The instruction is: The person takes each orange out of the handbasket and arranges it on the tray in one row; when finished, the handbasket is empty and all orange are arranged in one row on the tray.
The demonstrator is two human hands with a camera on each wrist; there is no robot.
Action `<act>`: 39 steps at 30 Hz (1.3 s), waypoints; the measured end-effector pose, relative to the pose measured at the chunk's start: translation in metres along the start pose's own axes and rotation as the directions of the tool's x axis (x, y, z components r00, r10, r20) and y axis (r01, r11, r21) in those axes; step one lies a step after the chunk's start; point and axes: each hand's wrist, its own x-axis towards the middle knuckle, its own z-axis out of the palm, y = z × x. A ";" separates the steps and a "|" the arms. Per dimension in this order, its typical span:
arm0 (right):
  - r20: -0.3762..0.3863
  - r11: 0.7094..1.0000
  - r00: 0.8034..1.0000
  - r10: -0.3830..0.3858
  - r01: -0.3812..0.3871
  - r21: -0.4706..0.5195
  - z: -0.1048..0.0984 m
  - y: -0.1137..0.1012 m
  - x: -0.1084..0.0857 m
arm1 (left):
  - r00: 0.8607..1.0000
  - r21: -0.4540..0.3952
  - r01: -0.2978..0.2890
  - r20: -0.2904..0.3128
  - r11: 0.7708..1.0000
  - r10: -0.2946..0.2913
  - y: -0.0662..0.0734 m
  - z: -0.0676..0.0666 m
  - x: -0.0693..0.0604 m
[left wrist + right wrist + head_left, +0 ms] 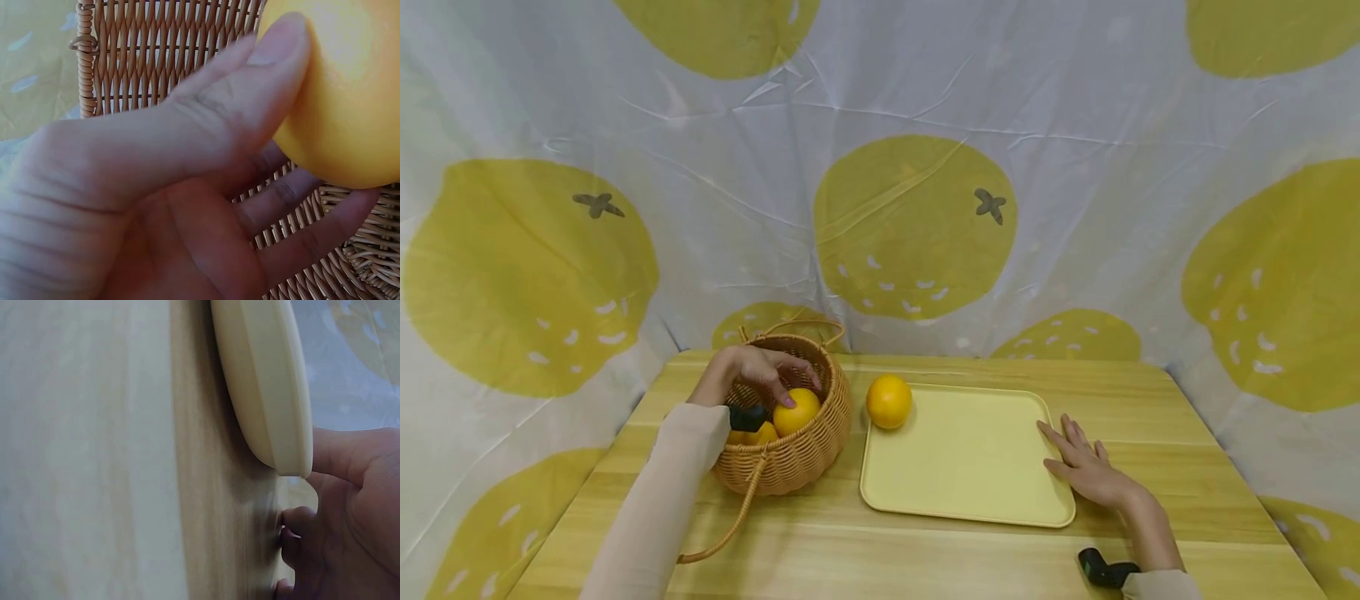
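My left hand [760,371] reaches into the wicker basket [805,458] and grips an orange [797,412]. In the left wrist view the thumb of the left hand [162,187] presses the near side of the orange [350,94], with fingertips under it. More oranges [762,434] lie beside it in the basket. Another orange [889,402] sits at the back left corner of the yellow tray [955,518]. At the tray's right edge, my right hand [1093,475] rests with fingers spread; in the right wrist view the thumb of the right hand [356,506] touches the tray's rim [290,425].
The wooden table [820,558] carries the basket on the left and the tray at the middle. One basket handle [741,517] hangs down towards the front left, the other stands up at the back. A lemon-patterned cloth [1075,208] hangs behind and at the sides.
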 end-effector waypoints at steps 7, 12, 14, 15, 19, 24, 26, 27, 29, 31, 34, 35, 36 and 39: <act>0.009 1.000 1.000 0.023 -0.023 -0.015 0.000 -0.004 -0.001 | 0.997 -0.017 -0.012 0.074 1.000 0.013 0.001 0.002 0.000; 0.009 0.999 1.000 0.027 -0.027 -0.020 0.000 -0.003 -0.001 | 0.997 -0.004 -0.042 0.059 0.999 0.043 0.000 0.003 0.004; 0.009 0.999 1.000 0.029 -0.029 -0.024 0.000 -0.002 0.000 | 0.998 0.006 -0.051 0.039 0.999 0.051 -0.001 0.003 0.003; 0.010 0.999 1.000 0.030 -0.030 -0.026 0.000 -0.001 0.000 | 0.998 0.020 -0.060 0.032 0.998 0.059 -0.001 0.003 0.003; 0.014 1.000 1.000 0.021 -0.021 -0.017 0.000 0.000 0.000 | 0.995 0.108 -0.095 -0.014 0.990 0.097 -0.003 0.000 -0.001; 0.003 1.000 1.000 -0.012 0.012 0.012 0.000 0.004 0.000 | 0.987 0.197 -0.096 -0.105 0.976 0.119 -0.004 -0.002 -0.008; -0.002 1.000 1.000 -0.023 0.023 0.014 0.000 0.005 0.001 | 0.986 0.211 -0.080 -0.124 0.974 0.108 -0.003 -0.003 -0.010; -0.008 1.000 1.000 -0.020 0.020 0.001 0.001 0.005 0.001 | 0.987 0.210 -0.069 -0.130 0.975 0.097 -0.003 -0.003 -0.011; -0.013 1.000 1.000 -0.023 0.023 -0.002 0.001 0.005 0.001 | 0.990 0.195 -0.052 -0.116 0.979 0.076 -0.003 -0.003 -0.012; -0.008 1.000 1.000 -0.022 0.022 -0.008 0.001 0.004 0.001 | 0.994 0.187 -0.041 -0.095 0.982 0.059 -0.004 -0.003 -0.012; -0.009 1.000 1.000 -0.009 0.008 -0.012 0.001 0.002 0.000 | 0.996 0.172 -0.032 -0.073 0.984 0.045 -0.005 -0.003 -0.011; -0.006 1.000 1.000 -0.003 0.003 -0.018 0.001 0.001 0.000 | 0.997 0.168 -0.028 -0.071 0.985 0.041 -0.005 -0.003 -0.010; -0.009 1.000 1.000 0.003 -0.003 -0.022 0.001 0.000 0.000 | 0.996 0.173 -0.026 -0.075 0.985 0.039 -0.006 -0.003 -0.010; -0.010 0.999 1.000 0.016 -0.016 -0.030 0.001 -0.001 0.000 | 0.996 0.183 -0.029 -0.080 0.983 0.044 -0.006 -0.003 -0.009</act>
